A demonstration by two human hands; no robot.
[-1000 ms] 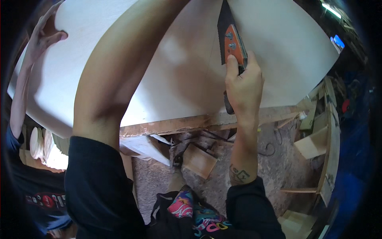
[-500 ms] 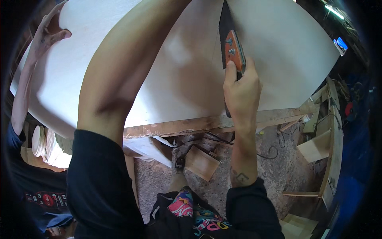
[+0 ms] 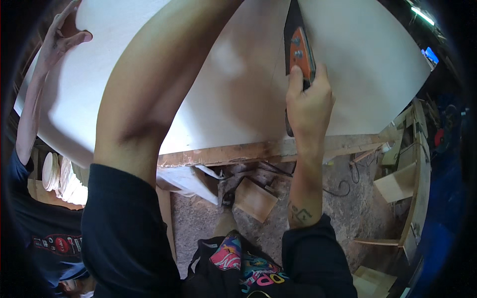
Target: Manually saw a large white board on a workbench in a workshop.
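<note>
My right hand (image 3: 312,107) is closed around the handle of a hand saw (image 3: 302,49), thumb laid along its orange bolted grip plate. The dark toothed blade points away from me and runs off the top of the picture. It lies over a large pale sheet (image 3: 208,119), close to a thin straight line on its surface. My left forearm (image 3: 159,74) reaches far across the sheet, and its hand is beyond the upper edge, out of sight. At the far left, a co-worker's hand (image 3: 59,44) rests by the sheet's edge.
A rough wooden beam (image 3: 223,155) runs under the sheet's near edge. Below are a wooden board (image 3: 256,198) on the floor, white sheeting (image 3: 186,183) and a dark cable (image 3: 343,191). A wooden frame (image 3: 417,198) stands on the right. The co-worker's dark shirt (image 3: 54,228) is close at left.
My right hand has pushed the saw a short way forward, away from me. The view has shifted slightly. The co-worker's hand stays at the sheet's edge.
</note>
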